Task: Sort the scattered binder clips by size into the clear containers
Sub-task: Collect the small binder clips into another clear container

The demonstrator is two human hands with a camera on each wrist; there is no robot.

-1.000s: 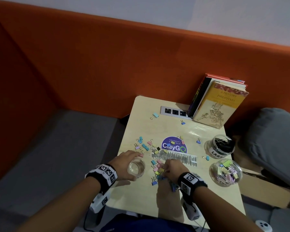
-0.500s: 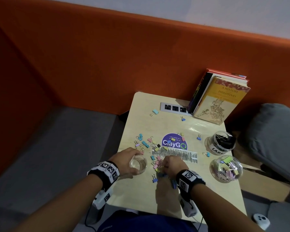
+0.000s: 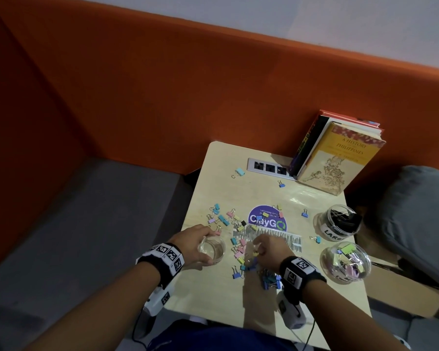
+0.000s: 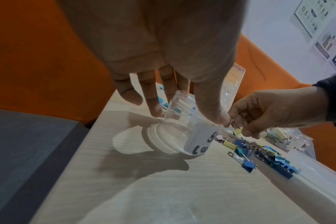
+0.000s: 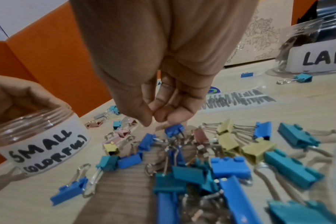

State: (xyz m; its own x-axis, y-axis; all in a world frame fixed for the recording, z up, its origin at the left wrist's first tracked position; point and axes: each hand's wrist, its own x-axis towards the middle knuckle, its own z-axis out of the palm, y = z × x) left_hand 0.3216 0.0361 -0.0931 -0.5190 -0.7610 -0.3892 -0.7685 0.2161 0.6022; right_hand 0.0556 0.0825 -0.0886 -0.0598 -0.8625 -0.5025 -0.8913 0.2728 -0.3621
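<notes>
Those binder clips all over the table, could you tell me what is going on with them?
A person is sorting them by size. The left hand grips the empty jar labelled SMALL. The right hand reaches into the pile of coloured clips, fingers pinched, though what they pinch is unclear. The LARGE jar holds black clips; another jar holds pastel ones.

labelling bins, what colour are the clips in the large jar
Black, with silver wire handles; the large jar shows best in the head view.

1. Coloured binder clips (image 3: 235,240) lie scattered mid-table; a tangled blue and teal heap (image 5: 201,169) sits nearest the seated person.
2. Small labelled jar (image 3: 212,249), clear, tilted, held at left.
3. Jar of black clips (image 3: 340,222) and jar of pastel clips (image 3: 346,262) stand at right.
</notes>
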